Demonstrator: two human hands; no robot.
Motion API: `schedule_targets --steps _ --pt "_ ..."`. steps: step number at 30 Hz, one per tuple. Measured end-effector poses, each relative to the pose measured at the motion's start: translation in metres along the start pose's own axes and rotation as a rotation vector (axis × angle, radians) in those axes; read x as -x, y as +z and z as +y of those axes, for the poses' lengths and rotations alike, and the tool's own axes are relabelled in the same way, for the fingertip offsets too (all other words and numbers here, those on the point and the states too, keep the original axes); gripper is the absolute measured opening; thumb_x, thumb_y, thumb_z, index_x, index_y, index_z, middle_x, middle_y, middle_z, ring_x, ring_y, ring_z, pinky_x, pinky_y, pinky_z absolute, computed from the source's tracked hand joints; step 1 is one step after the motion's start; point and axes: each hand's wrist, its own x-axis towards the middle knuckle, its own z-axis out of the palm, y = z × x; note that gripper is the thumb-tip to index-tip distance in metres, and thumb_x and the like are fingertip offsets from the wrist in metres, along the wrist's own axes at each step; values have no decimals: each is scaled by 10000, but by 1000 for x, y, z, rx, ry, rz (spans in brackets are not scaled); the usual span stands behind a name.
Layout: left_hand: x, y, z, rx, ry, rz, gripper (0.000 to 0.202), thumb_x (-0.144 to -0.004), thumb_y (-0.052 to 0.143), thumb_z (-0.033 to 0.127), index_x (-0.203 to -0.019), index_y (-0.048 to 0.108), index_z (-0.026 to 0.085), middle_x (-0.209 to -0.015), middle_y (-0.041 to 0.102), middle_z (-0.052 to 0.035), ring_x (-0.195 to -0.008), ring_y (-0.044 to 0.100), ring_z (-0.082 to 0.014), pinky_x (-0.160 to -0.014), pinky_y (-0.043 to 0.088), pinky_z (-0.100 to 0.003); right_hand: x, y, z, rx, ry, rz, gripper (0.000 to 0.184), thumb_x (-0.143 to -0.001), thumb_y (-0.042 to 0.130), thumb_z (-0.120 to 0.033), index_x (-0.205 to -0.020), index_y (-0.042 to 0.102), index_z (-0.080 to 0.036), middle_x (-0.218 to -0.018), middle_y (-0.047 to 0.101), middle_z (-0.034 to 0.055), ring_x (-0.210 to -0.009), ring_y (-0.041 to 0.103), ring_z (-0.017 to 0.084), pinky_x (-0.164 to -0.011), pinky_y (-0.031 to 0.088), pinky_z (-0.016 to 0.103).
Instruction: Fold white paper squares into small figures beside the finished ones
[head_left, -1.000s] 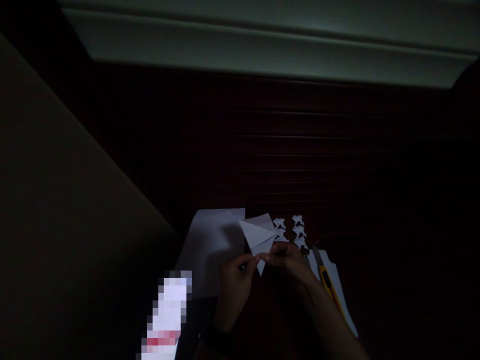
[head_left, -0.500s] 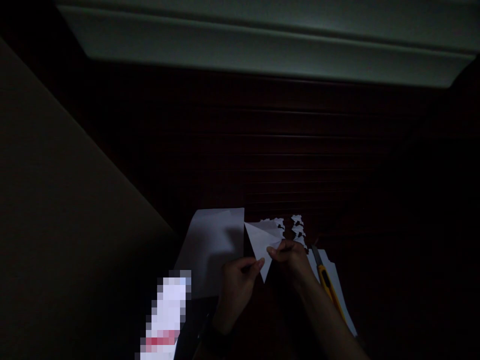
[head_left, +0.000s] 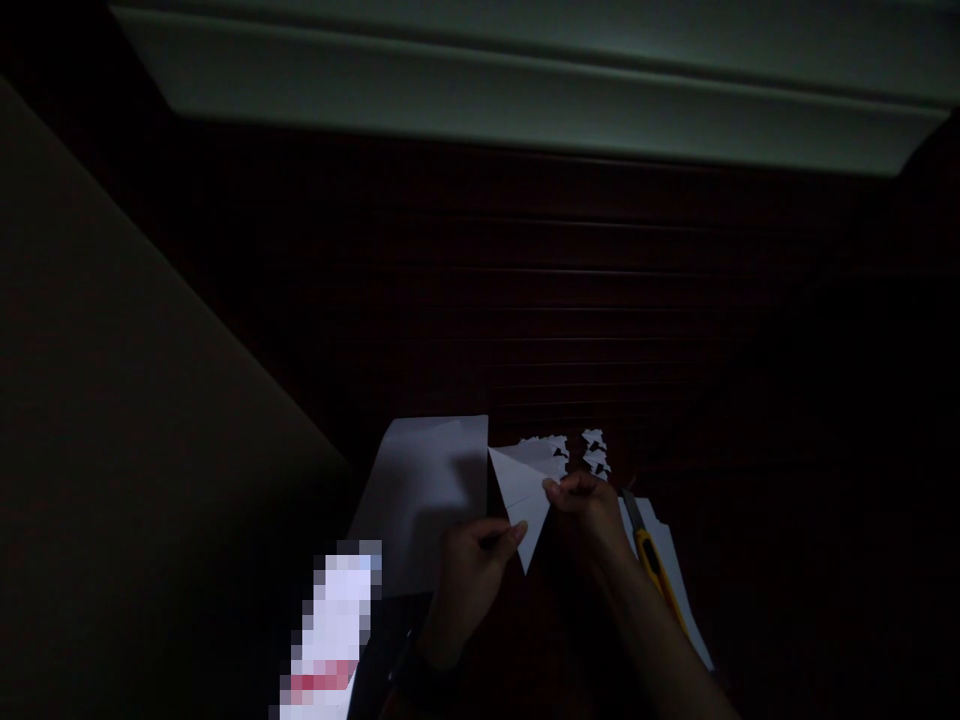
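A folded sheet of white paper (head_left: 521, 485) is held between both hands, its narrow point turned down toward me. My left hand (head_left: 476, 575) pinches the paper's left edge near that point, thumb on top. On the right side, my right hand (head_left: 589, 515) grips the other edge higher up between thumb and fingers. A crease line runs across the paper between the two thumbs. Small folded paper pieces (head_left: 596, 455) lie in short rows just beyond the hands. Flat white paper (head_left: 427, 480) lies to the left, partly shaded.
A yellow utility knife (head_left: 660, 580), blade out, lies on a stack of white paper (head_left: 684, 560) beside my right forearm. A bright blurred-out object (head_left: 330, 620) is at lower left. A pale panel (head_left: 525, 100) spans the top above dark slatted wood (head_left: 525, 270).
My right thumb has slid up and right along the paper's edge. The paper's lower point has dropped slightly, and a crease line now shows. My left hand has barely moved.
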Motion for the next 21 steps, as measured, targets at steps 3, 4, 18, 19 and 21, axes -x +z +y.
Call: schedule_targets --steps 3,4,18,19,21 --pt "0 -1 3 48 -39 -28 300 -732 577 386 -562 654 152 -510 595 -13 -506 514 -139 -494 367 -220 0 0 1 -2 -11 20 197 -613 728 -227 -567 545 -169 -604 604 4 -596 554 159 -591 416 291" --pt "0 -1 4 67 -58 -35 303 -726 581 389 -553 653 152 -506 598 -15 -504 519 -141 -495 370 -222 0 0 1 7 -19 28 196 -617 724 -237 -569 547 -169 -612 605 6 -599 553 160 -591 417 289" --pt "-3 -2 1 266 -144 -115 283 -712 602 397 -700 680 126 -666 665 -57 -610 580 -177 -548 421 -240 7 5 -4 279 -95 27 313 -669 665 -420 -547 536 -162 -519 540 -18 -489 457 115 -512 343 247" --pt "-3 -2 2 290 -147 -107 285 -717 599 397 -749 684 128 -700 673 -60 -637 588 -184 -563 430 -244 7 5 -3 280 -82 13 316 -674 662 -417 -543 529 -162 -518 540 -17 -487 456 114 -514 345 247" --pt "-3 -2 3 321 -157 -69 285 -719 599 396 -784 684 132 -722 677 -56 -654 590 -186 -573 436 -244 8 5 -3 271 -52 -16 318 -680 654 -423 -547 529 -162 -515 538 -14 -481 459 116 -515 350 249"
